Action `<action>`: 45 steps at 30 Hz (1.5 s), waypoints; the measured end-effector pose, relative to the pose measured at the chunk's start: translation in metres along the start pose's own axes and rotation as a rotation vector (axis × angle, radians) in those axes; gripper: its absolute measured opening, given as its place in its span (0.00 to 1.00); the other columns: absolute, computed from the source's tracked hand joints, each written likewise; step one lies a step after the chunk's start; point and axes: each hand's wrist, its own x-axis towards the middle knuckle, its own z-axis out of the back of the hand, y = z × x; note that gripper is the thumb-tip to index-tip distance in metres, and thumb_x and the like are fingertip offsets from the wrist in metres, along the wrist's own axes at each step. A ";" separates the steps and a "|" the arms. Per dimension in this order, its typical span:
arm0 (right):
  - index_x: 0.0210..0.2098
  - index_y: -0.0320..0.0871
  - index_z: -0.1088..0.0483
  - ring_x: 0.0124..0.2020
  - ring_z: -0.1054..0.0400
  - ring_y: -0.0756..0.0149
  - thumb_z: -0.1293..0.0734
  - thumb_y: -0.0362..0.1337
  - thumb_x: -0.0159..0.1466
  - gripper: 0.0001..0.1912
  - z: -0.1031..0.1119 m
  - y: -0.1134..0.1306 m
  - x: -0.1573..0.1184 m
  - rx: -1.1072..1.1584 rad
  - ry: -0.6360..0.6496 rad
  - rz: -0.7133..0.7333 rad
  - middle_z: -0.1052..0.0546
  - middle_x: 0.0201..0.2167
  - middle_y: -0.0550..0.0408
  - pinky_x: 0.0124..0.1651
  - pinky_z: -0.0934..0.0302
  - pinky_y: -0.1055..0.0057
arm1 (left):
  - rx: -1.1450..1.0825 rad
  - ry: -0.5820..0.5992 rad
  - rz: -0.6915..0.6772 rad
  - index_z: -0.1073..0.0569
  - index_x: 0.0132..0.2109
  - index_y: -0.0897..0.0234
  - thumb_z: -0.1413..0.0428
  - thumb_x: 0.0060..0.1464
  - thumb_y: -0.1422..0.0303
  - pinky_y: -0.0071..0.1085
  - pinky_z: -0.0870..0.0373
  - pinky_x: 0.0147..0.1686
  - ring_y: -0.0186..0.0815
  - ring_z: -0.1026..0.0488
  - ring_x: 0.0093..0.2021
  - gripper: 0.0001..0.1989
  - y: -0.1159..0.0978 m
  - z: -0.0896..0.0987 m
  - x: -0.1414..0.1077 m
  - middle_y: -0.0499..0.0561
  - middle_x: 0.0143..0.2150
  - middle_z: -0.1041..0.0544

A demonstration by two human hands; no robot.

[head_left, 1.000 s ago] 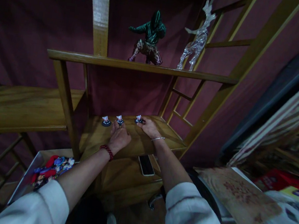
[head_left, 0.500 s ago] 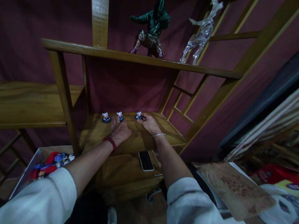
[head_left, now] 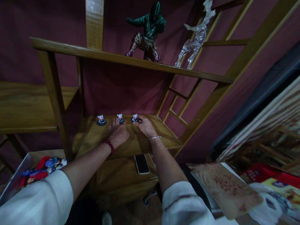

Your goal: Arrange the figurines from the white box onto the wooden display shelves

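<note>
Three small white-and-black figurines on dark round bases stand in a row on the lower wooden shelf. The left figurine (head_left: 101, 120) is untouched. My left hand (head_left: 118, 134), with a red bead bracelet, has its fingertips closed at the base of the middle figurine (head_left: 120, 118); its fingers partly cover that base. Beside it, my right hand (head_left: 146, 127), with a thin silver bangle, pinches the right figurine (head_left: 135, 118) from its right side. All three figurines are upright. A gap separates the middle figurine from each of the others.
A phone (head_left: 142, 164) lies below the shelf on a wooden surface. Above, the upper shelf (head_left: 134, 61) bears a green hooded statue (head_left: 150, 30) and a clear deer figure (head_left: 195, 40). At lower left is a box (head_left: 12, 179) of colourful figures; cardboard (head_left: 228, 188) lies right.
The middle figurine has shifted right with my left hand, widening its gap from the left figurine. My right hand stays at the right figurine. The whole view has moved slightly.
</note>
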 end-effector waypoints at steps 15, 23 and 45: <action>0.44 0.45 0.31 0.39 0.30 0.66 0.32 0.37 0.52 0.19 -0.001 -0.003 0.001 -0.017 0.001 0.007 0.24 0.38 0.57 0.46 0.37 0.68 | -0.017 -0.019 -0.077 0.30 0.48 0.59 0.56 0.51 0.67 0.41 0.54 0.58 0.44 0.47 0.60 0.18 -0.005 -0.004 0.005 0.55 0.59 0.40; 0.43 0.45 0.30 0.38 0.30 0.66 0.31 0.36 0.53 0.17 0.001 0.001 -0.002 -0.039 -0.008 0.029 0.23 0.37 0.56 0.45 0.37 0.69 | -0.049 0.013 -0.036 0.32 0.52 0.61 0.54 0.49 0.65 0.45 0.54 0.58 0.50 0.54 0.63 0.22 -0.005 -0.009 0.008 0.56 0.62 0.44; 0.45 0.46 0.31 0.38 0.30 0.66 0.32 0.36 0.54 0.18 0.001 0.000 -0.002 -0.104 -0.012 0.048 0.23 0.36 0.56 0.45 0.37 0.70 | -0.046 -0.029 -0.051 0.30 0.50 0.57 0.53 0.49 0.66 0.45 0.54 0.58 0.49 0.55 0.63 0.20 -0.004 -0.010 0.006 0.53 0.61 0.42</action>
